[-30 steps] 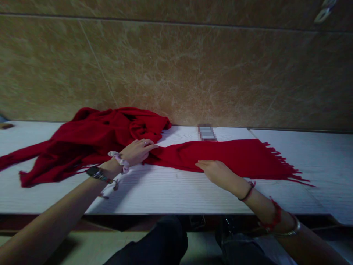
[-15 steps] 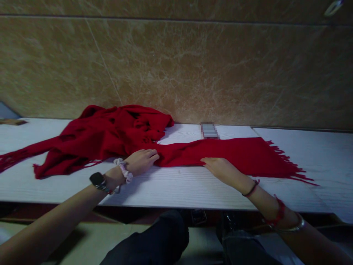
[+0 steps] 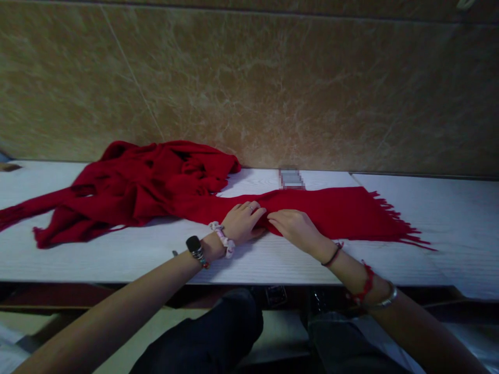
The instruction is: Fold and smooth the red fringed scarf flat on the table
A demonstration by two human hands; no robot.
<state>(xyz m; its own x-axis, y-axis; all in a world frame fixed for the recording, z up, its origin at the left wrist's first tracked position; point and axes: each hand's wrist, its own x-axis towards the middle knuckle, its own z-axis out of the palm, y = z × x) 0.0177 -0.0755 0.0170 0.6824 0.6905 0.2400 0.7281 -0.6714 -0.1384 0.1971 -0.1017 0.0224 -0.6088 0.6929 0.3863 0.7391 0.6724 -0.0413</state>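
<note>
A red fringed scarf (image 3: 335, 210) lies along the white table (image 3: 128, 259). Its right part is flat and folded into a long strip, with the fringe spread at the right end. The left part is a rumpled heap with loose fringed ends trailing left. Near the middle of the strip, my left hand (image 3: 244, 222) grips the cloth with bent fingers. My right hand (image 3: 294, 227) pinches the scarf just to the right of it, with the fingertips of both hands close together. The left palm hides a little of the strip's near edge.
A blurred-out rectangular object (image 3: 291, 178) lies behind the strip, by the marbled wall (image 3: 249, 93). At the far left a small brown piece (image 3: 8, 167) rests on the table. My legs (image 3: 210, 332) are below the table's front edge.
My left hand has moved right along the strip, from beside the rumpled heap to close by my right hand. The right hand has shifted slightly left. The whole view has tilted a little.
</note>
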